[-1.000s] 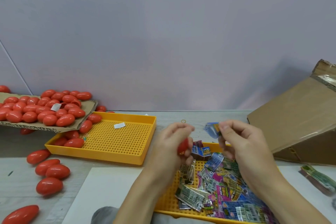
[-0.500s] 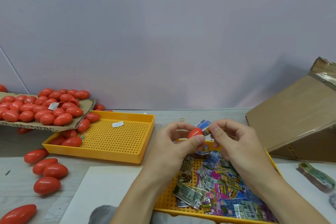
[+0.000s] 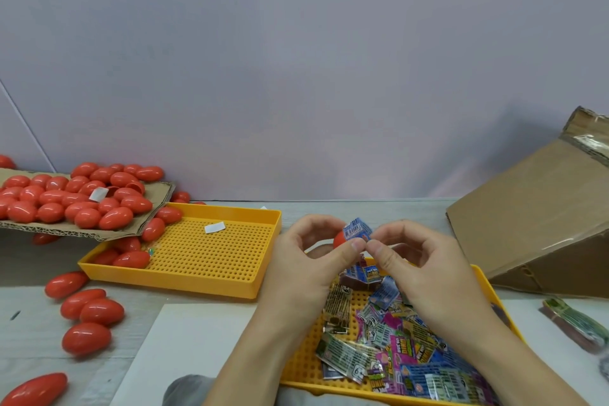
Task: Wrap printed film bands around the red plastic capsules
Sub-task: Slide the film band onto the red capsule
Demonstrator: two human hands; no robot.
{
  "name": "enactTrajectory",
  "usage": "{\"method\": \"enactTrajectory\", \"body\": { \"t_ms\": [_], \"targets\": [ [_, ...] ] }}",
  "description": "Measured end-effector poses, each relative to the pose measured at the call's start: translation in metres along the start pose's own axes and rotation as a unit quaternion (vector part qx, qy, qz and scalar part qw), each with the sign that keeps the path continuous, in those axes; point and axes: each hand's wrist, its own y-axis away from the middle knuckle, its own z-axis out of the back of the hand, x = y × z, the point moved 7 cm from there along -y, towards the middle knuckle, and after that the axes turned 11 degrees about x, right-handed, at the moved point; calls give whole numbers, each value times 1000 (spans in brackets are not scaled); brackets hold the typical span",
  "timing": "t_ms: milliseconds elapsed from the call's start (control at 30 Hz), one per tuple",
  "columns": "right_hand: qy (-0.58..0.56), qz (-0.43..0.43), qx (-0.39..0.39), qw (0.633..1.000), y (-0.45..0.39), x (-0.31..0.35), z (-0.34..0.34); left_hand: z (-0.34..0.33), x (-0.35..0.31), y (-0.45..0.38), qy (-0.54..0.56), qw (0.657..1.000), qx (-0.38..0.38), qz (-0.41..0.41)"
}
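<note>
My left hand [image 3: 309, 260] holds a red capsule [image 3: 338, 238] between thumb and fingers above the near yellow tray [image 3: 487, 287]. A blue printed film band [image 3: 356, 230] sits over the capsule's right end. My right hand [image 3: 415, 267] pinches that band with thumb and forefinger, the two thumbs nearly touching. Most of the capsule is hidden by fingers and band. Several loose printed bands [image 3: 389, 346] lie heaped in the near tray below my hands.
A cardboard sheet [image 3: 155, 208] at the left carries several red capsules [image 3: 75, 198]; more lie in a second yellow tray [image 3: 211, 257] and on the table [image 3: 89, 310]. A tilted cardboard box [image 3: 540, 227] stands at right. A white sheet [image 3: 191, 346] lies near me.
My left hand lifted the capsule from low over the tray to meet the band. The band now covers the capsule's right end, and the hands have closed together.
</note>
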Motion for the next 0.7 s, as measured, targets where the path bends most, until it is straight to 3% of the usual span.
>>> {"method": "enactTrajectory", "body": {
  "t_ms": [300, 700],
  "targets": [
    [21, 4, -28, 999, 2, 5, 2, -6, -11, 1, -155, 987, 15, -39],
    [-57, -39, -60, 996, 2, -2, 6, -7, -11, 2, -86, 995, 21, -39]
  ]
}}
